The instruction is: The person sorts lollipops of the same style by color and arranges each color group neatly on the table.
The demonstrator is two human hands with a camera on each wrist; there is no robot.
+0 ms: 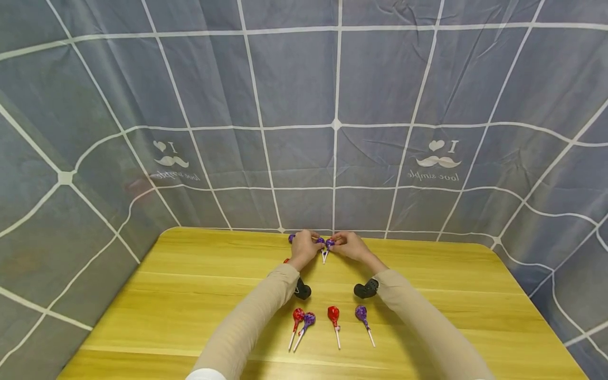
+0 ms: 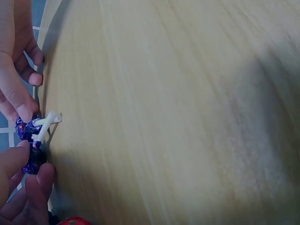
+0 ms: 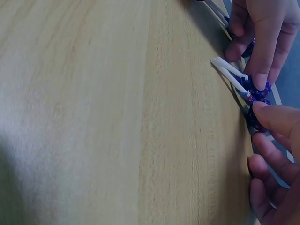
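Note:
At the far edge of the table, my left hand (image 1: 305, 248) pinches a purple-wrapped lollipop (image 2: 33, 161) by its candy end. Close beside it, my right hand (image 1: 351, 247) has thumb and fingers on a second purple lollipop (image 1: 330, 243). Their two white sticks (image 3: 229, 75) meet at the tips in a narrow V toward the near side, while the candy heads lie side by side. Another purple lollipop (image 1: 292, 238) shows just left of my left hand, partly covered by it. Near my left wrist, a red lollipop (image 1: 286, 260) is mostly hidden.
Nearer on the wooden table (image 1: 190, 311) lie a red lollipop (image 1: 298, 314) and a purple one (image 1: 309, 319) together, a single red one (image 1: 333, 314), and a single purple one (image 1: 361, 313). A grey curtain (image 1: 304, 158) hangs right behind the far edge.

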